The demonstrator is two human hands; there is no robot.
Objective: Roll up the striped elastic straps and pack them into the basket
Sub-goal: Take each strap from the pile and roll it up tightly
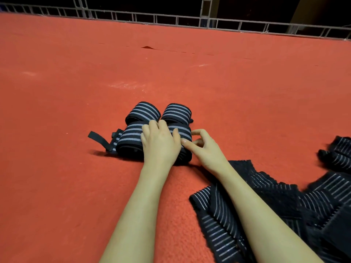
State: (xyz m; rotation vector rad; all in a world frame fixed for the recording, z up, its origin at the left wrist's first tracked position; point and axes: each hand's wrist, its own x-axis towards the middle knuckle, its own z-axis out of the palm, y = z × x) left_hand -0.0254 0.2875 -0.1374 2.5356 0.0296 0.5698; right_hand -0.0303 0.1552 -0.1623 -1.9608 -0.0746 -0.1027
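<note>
Currently four rolled straps (159, 130) sit bunched together in a two-by-two block on the red bench (76, 92); take that block as the landmark. Left hand (161, 143) lies over the near side of the block, fingers (152, 126) spread and laid across the top where the near pair meets, pressing rather than gripping. Right hand (201, 147) touches the near right roll, thumb laid against its side, forefinger extended past its far edge, other fingers loosely curled; holding nothing that I can see. A loose black tab (98, 139) trails left of the block from the near left roll.

Unrolled straps (266, 202) lie heaped to the right of the block and nearer the person, under the right forearm; more further right (336, 154). No basket in view.

Judgement: rolling stage, partway; the hands seem to be squaring up finished rolls. Next move calls for pulling one flat strap from the heap and winding it tight. The trailing tab may need tucking, or that roll could loosen.
</note>
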